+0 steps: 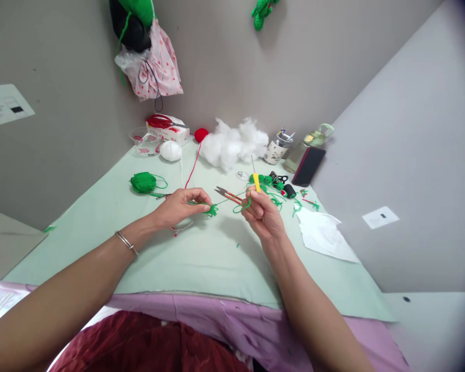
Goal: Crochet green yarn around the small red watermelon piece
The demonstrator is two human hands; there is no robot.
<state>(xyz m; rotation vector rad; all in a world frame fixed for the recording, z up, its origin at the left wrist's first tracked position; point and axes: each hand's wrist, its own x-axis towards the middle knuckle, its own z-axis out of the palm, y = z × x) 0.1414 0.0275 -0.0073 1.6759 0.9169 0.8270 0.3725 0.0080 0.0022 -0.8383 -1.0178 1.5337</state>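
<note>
My left hand (186, 205) pinches a small green crochet piece (212, 210) between thumb and fingers, above the table. A crochet hook (256, 182) with a yellow handle is gripped in my right hand (262, 213), its metal tip pointing up. A green yarn strand loops below my right fingers and seems to run across to the piece. Small scissors (229, 195) with orange handles show between my hands, blades toward the left; whether they touch my right hand I cannot tell. A green yarn ball (143, 182) lies beyond my left wrist.
White stuffing (234, 144) is heaped at the back, beside a red yarn ball (201, 135) and a white yarn ball (171, 151). Right of it stand a pen cup (276, 151), a bottle (294, 157) and a phone (309, 166). White cloth (327, 235) lies at the right edge.
</note>
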